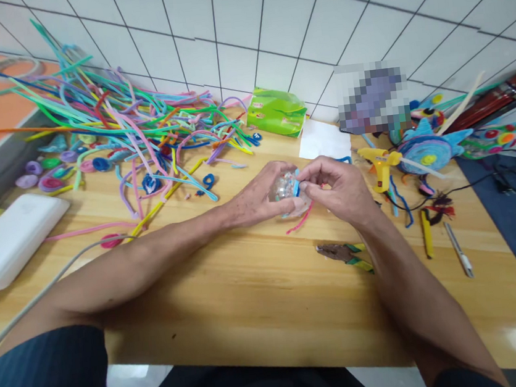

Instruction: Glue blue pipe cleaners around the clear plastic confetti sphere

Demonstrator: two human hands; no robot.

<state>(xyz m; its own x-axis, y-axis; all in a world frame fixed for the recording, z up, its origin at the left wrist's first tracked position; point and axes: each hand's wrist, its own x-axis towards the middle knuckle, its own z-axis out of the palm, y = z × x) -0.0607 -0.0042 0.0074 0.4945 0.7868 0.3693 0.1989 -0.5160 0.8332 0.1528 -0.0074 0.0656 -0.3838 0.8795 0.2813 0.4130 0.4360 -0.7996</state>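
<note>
My left hand (256,198) is wrapped around a small clear plastic bottle (281,188) above the middle of the wooden table. My right hand (339,187) pinches at a short blue pipe cleaner piece (296,187) on the bottle's right side. A pink pipe cleaner (301,221) hangs out below the bottle. Fingers cover much of the bottle, so its full shape is hidden. Pliers (336,251) with green and yellow handles lie by my right forearm, which partly covers them.
A heap of coloured pipe cleaners (138,126) fills the back left, near a white box-like device (16,239). Behind my hands stands a green packet (275,112). On the right are a yellow glue gun (381,166), a blue fish craft (430,152) and a utility knife (459,250).
</note>
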